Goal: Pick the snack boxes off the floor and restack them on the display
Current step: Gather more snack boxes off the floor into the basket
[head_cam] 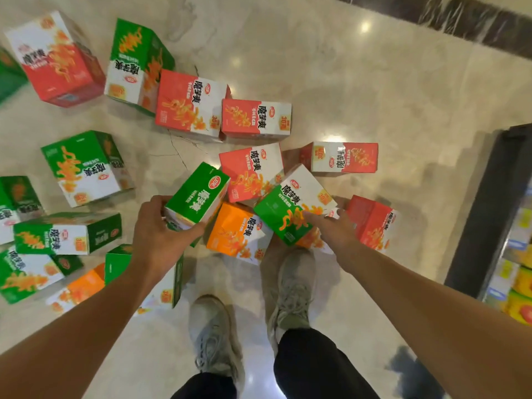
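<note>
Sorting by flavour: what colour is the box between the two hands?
Orange and white, clearest in the head view: the orange snack box.

Left of the orange box (236, 230), the left hand (157, 239) hides a green box's (197, 195) lower corner; farther left, another green box (10, 73) is blurred and edge-cut.

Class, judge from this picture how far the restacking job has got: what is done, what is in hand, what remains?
Done: nothing visibly restacked; no display stack shows. In hand: the left hand grips a green box; the right hand reaches onto a green and white box. Left: many boxes on the floor, such as the orange box and the red box.
</note>
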{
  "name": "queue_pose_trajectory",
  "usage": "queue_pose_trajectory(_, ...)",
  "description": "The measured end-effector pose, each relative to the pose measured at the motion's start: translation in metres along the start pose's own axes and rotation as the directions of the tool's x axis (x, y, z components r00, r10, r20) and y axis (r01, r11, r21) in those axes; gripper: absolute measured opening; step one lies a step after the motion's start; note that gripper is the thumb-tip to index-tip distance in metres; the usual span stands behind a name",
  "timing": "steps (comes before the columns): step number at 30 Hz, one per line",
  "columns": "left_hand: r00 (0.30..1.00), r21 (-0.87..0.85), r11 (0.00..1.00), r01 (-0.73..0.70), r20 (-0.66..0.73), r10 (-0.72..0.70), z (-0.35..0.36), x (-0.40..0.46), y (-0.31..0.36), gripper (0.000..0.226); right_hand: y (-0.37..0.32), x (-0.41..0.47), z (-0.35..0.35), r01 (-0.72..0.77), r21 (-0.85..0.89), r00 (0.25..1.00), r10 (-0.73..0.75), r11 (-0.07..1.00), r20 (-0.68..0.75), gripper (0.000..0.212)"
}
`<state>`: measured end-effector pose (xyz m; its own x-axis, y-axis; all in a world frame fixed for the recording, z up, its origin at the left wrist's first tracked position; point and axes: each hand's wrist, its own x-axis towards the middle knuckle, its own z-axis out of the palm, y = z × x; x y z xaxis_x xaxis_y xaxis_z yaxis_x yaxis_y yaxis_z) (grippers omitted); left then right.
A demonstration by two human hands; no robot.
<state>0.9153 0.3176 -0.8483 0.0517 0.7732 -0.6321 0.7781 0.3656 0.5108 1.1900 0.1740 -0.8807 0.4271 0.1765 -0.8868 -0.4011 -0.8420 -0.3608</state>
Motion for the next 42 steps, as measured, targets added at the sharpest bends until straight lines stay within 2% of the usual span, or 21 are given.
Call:
queue_pose_trajectory(3,0.999,-0.028,1.000,0.014,-0.033,-0.015,0.016,0.009,-0.008,0.050,0.007,0.021,0.011,0.053,0.085,0.998,-0.051,0.995,-0.033,0.034)
queue_pose_trajectory(6,0.997,-0.122,0.992,-0.009,-0.082,-0.001,0.035,0.020,-0.018,0.053,0.017,0.037,0.020,0.092,0.150,0.990,-0.074,0.984,-0.121,0.067)
queue_pose_trajectory(8,0.993,-0.144,0.989,-0.027,-0.113,0.011,0.046,0.027,-0.027,0.062,0.025,0.043,0.021,0.144,0.091,0.978,-0.127,0.985,-0.165,0.081)
queue_pose_trajectory(12,0.993,-0.199,0.980,-0.002,-0.116,-0.021,0.065,0.032,-0.043,0.074,0.029,0.049,0.023,0.221,-0.054,0.967,-0.226,0.974,-0.117,0.064)
queue_pose_trajectory(16,0.991,-0.186,0.982,0.040,-0.120,-0.063,0.070,0.028,-0.042,0.077,0.029,0.065,0.016,0.175,-0.222,0.976,-0.199,0.959,-0.089,0.086)
queue_pose_trajectory(19,0.989,-0.131,0.988,0.076,-0.119,-0.092,0.063,0.028,-0.037,0.073,0.018,0.056,0.011,0.123,-0.206,0.991,-0.132,0.971,-0.029,0.100)
queue_pose_trajectory(23,0.984,-0.100,0.987,0.126,-0.116,-0.137,0.041,0.027,-0.031,0.069,-0.002,0.023,0.016,0.178,-0.173,0.984,-0.179,0.969,0.009,0.083)
queue_pose_trajectory(26,0.979,-0.107,0.983,0.146,-0.124,-0.159,0.020,0.014,-0.025,0.065,-0.009,-0.004,0.017,0.259,-0.231,0.964,-0.265,0.938,0.007,0.083)
queue_pose_trajectory(30,0.982,-0.116,0.985,0.129,-0.120,-0.143,-0.019,-0.027,-0.004,0.065,-0.031,-0.056,0.006,0.292,-0.276,0.953,-0.302,0.916,0.007,0.070)
queue_pose_trajectory(32,0.987,-0.125,0.987,0.106,-0.111,-0.120,-0.043,-0.053,0.014,0.065,-0.046,-0.093,-0.004,0.288,-0.286,0.955,-0.297,0.914,0.013,0.064)
queue_pose_trajectory(37,0.994,-0.163,0.986,0.024,-0.103,-0.042,-0.115,-0.128,0.069,0.066,-0.078,-0.202,-0.036,0.327,-0.232,0.944,-0.326,0.916,0.044,0.064)
queue_pose_trajectory(42,0.998,-0.335,0.942,0.010,-0.060,-0.032,-0.194,-0.230,0.119,0.065,-0.109,-0.347,-0.069,0.391,-0.212,0.920,-0.383,0.895,0.081,0.058)
